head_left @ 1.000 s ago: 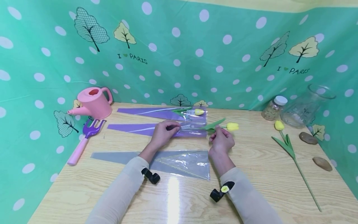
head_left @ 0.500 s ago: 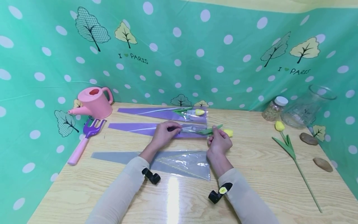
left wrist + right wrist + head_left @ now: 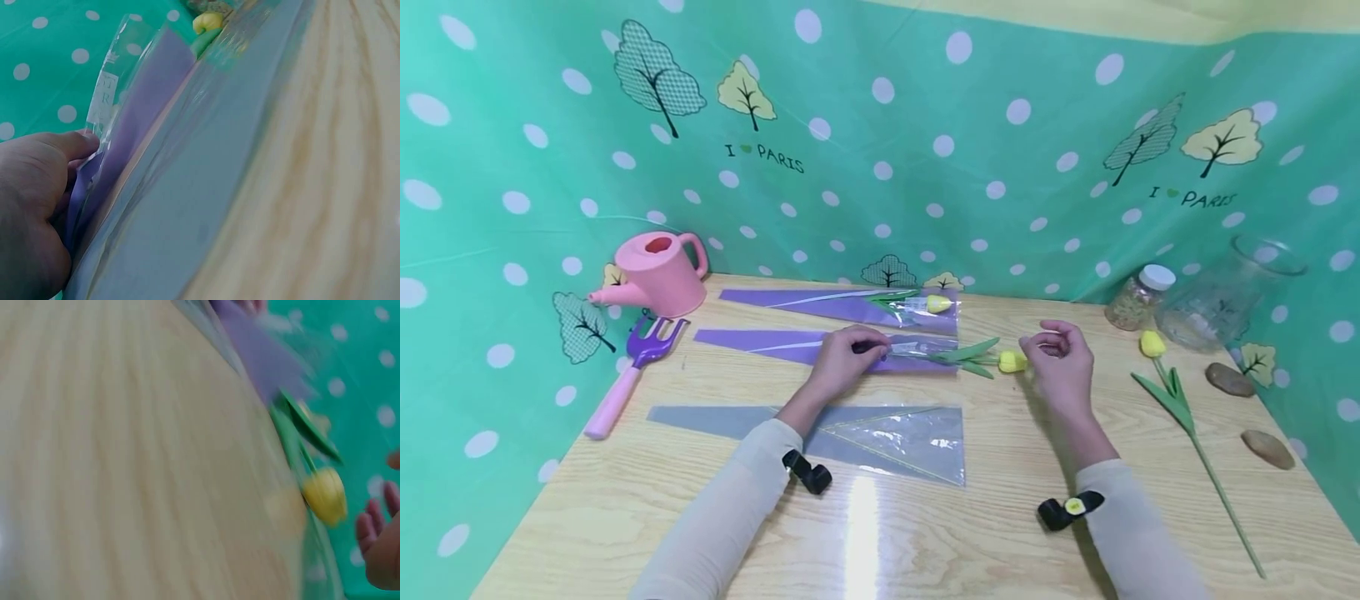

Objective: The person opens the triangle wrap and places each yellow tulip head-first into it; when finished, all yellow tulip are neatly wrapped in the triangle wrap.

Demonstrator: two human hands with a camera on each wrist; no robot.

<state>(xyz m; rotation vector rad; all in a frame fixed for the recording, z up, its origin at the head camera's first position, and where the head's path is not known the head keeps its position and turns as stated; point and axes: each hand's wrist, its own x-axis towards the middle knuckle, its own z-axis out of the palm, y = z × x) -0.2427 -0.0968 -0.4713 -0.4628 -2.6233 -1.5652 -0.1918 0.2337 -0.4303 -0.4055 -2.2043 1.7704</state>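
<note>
My left hand (image 3: pixel 847 360) pinches the clear film of the middle purple flower sleeve (image 3: pixel 760 343); the left wrist view shows thumb and fingers on the clear film (image 3: pixel 115 94). A yellow tulip (image 3: pixel 1012 361) lies with its stem inside that sleeve, while its bloom and leaves (image 3: pixel 966 357) stick out past the right-hand opening. Beside the bloom is my right hand (image 3: pixel 1063 367), fingers loosely bent and holding nothing. In the right wrist view a gap shows between this hand (image 3: pixel 382 544) and the yellow bloom (image 3: pixel 326 495).
Behind lies another purple sleeve (image 3: pixel 797 300) with a yellow tulip (image 3: pixel 937 304) inside. A grey sleeve (image 3: pixel 722 421) lies in front. Left are a pink watering can (image 3: pixel 658 271) and hand fork (image 3: pixel 625 383); right, a loose tulip (image 3: pixel 1213 479), stones (image 3: pixel 1230 379), a jar (image 3: pixel 1138 300) and glass vase (image 3: pixel 1217 292).
The tulip has slid left, deeper into the middle sleeve. My right hand has let go of its leaves and moved right, past the bloom. The left hand keeps its hold.
</note>
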